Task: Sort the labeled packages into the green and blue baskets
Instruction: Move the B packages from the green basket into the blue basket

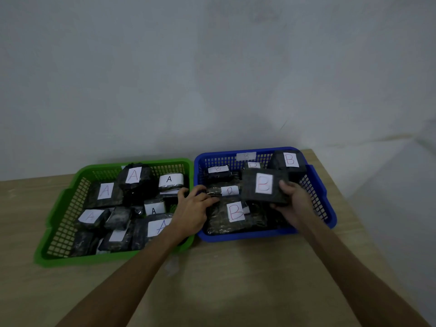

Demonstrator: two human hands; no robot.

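Observation:
A green basket [56, 208] on the left holds several black packages with white labels marked A [133, 175]. Beside it on the right, a blue basket [329, 204] holds several black packages marked B [235, 211]. My right hand [293, 199] grips a black package labelled B [263, 186], held tilted above the blue basket's right half. My left hand [195, 206] rests where the two baskets meet, fingers spread over their rims and touching a package in the blue basket.
Both baskets stand on a light wooden table [236, 267] pushed against a grey wall. The table's right edge runs close past the blue basket. A small clear scrap [171, 265] lies on the table in front of the baskets.

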